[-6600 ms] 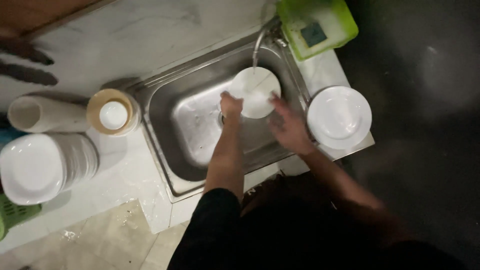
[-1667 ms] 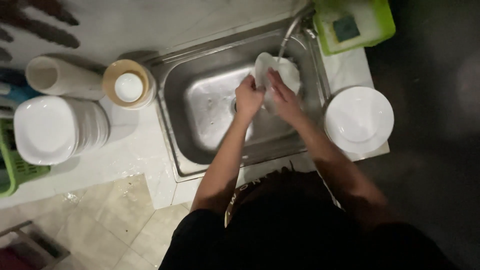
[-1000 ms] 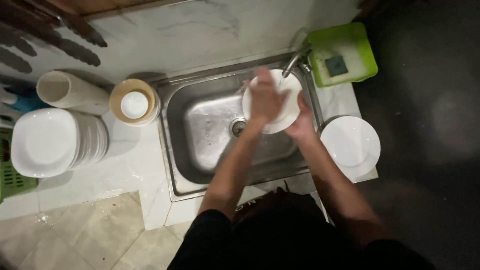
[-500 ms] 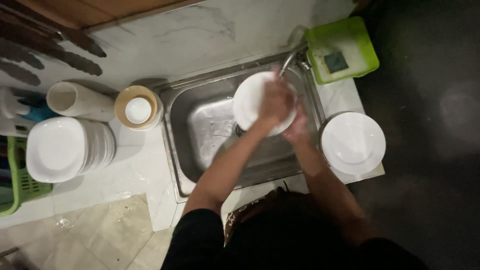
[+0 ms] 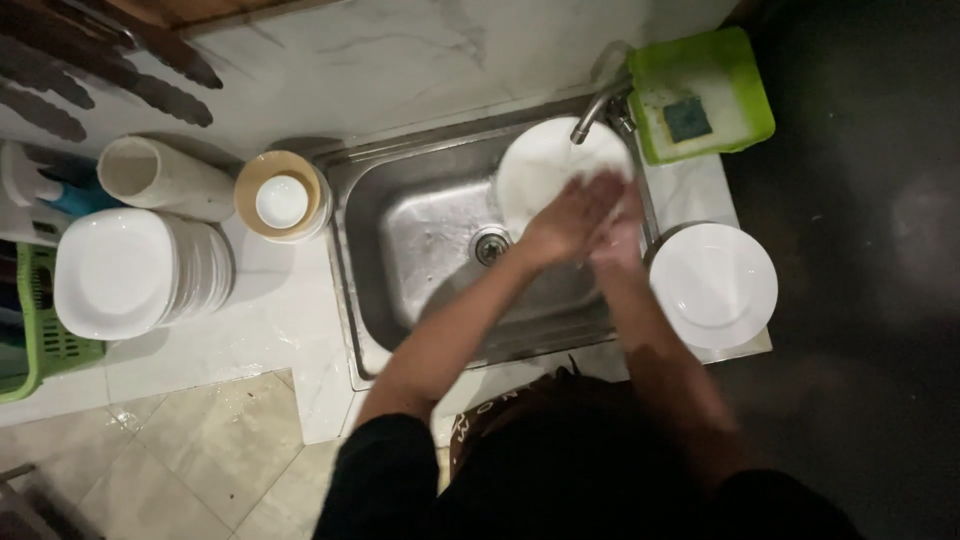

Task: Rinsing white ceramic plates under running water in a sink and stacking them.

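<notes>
Plates first, far left: a tall stack of white plates (image 5: pixel 125 272) stands on the counter (image 5: pixel 270 330), just beside a green basket (image 5: pixel 35 330). Behind it a cream tumbler lies on its side (image 5: pixel 160 178), and a tan bowl with a small white cup inside (image 5: pixel 282 197) sits right at the sink's edge.

Steel sink (image 5: pixel 420 240), drain bare. White plate (image 5: pixel 548 170) held over the basin under the tap (image 5: pixel 598 100). Left hand (image 5: pixel 565 218) lies flat across its face, fingers spread, rubbing rather than gripping. Right hand (image 5: pixel 620 232) sits at the plate's lower rim, mostly hidden by the left; cannot tell how firmly it holds.

Risk: wet plate with little visible grip could slip and chip on the steel or knock the tap.

Right: white plates stacked (image 5: pixel 713 285) close by the right forearm; an elbow could nudge them. Green tray with sponge (image 5: pixel 700 95) behind.
</notes>
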